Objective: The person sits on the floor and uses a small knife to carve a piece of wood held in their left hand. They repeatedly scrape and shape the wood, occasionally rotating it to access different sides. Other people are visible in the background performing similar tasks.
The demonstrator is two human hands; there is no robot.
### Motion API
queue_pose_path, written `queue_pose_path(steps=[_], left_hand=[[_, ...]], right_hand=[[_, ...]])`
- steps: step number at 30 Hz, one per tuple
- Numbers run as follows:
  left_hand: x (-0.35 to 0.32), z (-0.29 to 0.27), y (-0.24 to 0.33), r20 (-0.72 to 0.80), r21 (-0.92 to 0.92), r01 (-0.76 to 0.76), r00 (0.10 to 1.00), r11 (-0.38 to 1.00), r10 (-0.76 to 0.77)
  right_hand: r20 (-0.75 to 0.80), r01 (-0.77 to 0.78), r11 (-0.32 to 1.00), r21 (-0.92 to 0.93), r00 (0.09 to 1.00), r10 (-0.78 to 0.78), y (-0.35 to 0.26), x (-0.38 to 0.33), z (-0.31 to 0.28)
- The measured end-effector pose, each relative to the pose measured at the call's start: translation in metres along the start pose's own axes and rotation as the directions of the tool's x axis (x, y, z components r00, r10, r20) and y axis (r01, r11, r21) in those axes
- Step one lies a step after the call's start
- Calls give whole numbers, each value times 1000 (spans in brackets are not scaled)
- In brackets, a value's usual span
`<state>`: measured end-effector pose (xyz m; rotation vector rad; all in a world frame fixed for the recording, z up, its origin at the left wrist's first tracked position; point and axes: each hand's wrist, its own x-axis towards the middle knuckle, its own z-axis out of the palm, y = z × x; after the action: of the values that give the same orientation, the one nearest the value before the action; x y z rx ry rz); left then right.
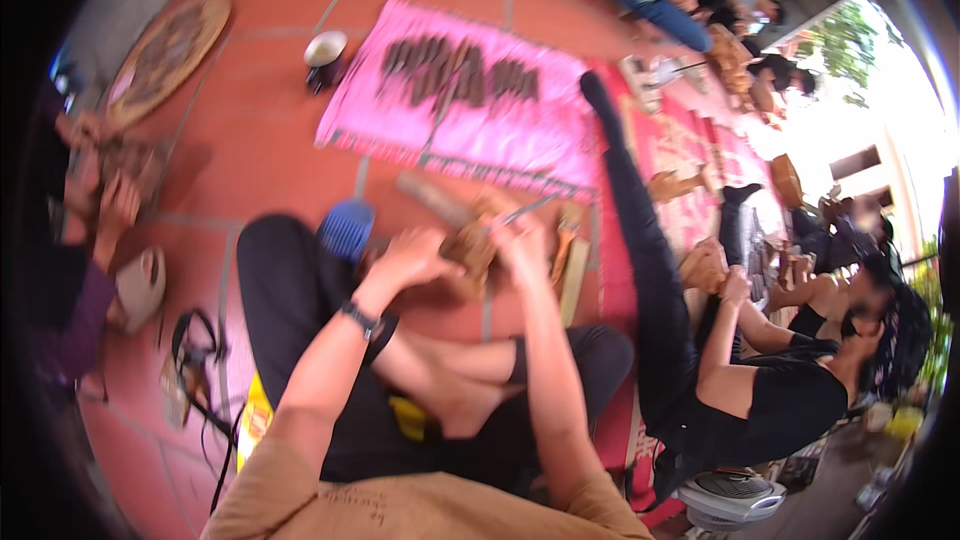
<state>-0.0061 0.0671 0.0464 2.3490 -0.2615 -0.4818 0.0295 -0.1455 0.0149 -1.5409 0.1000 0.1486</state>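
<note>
I sit cross-legged on the tiled floor with a brown carved wooden block (472, 258) in front of my shins. My left hand (412, 260) is closed around the block's left side, thumb toward the wood. Over its right side, my right hand (520, 242) grips a thin metal-shafted carving tool (533, 207), whose shaft slants up to the right. The tool's other end is hidden by the hand and blur. Just beyond the block lies a greyish wooden cylinder (433, 197). A wooden-handled tool (565, 240) and a pale wooden strip (574, 283) lie right of my right hand.
Several carving tools (455, 70) lie on a pink cloth (485, 145) ahead. A mug (325, 52) stands left of it, and a round blue object (346, 230) sits by my left knee. A co-worker's outstretched leg (640, 240) is close on my right; a cable (205, 380) lies left.
</note>
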Motion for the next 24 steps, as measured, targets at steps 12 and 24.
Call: queue_pose_path(steps=[12, 24], left_hand=[[-15, -1, 4, 188, 104, 38, 981, 994, -58], [-15, 3, 12, 235, 160, 77, 965, 984, -114]], right_hand=[[268, 83, 932, -353, 963, 16, -9, 3, 10], [86, 52, 814, -579, 996, -3, -10, 13, 20]])
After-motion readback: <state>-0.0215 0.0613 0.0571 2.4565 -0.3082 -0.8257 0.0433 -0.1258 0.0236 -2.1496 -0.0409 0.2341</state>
